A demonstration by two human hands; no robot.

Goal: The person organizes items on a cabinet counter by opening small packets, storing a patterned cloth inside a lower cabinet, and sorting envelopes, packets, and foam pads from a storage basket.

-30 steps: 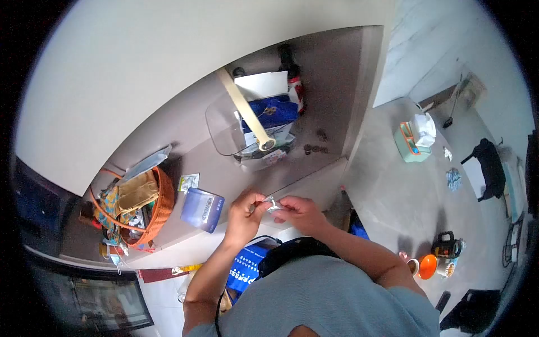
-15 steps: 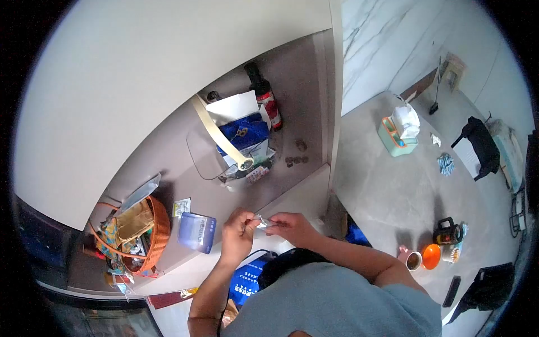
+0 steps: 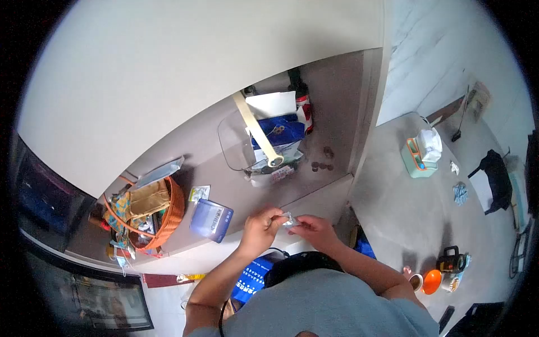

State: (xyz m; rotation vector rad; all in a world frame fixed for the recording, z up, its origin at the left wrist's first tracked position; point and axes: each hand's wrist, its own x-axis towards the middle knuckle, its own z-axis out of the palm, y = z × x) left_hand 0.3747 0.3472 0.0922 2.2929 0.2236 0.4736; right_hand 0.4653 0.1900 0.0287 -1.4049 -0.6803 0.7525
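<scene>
A small silvery packet is pinched between my two hands, in front of the counter's edge. My left hand is closed on its left side, thumb against fingers. From the right, my right hand grips the other side. What is inside the packet cannot be made out. On the counter left of my hands lies a blue-and-white box or pouch, with a small yellow-and-white sachet just behind it.
An orange wicker basket full of items stands at the left. Behind my hands is a clear bin of papers, near a dark bottle. On the grey table stand a tissue box, an orange bowl and a mug.
The view has swung, so most things appear shifted to the right. Both hands still hold the silvery packet, with little change in their grip.
</scene>
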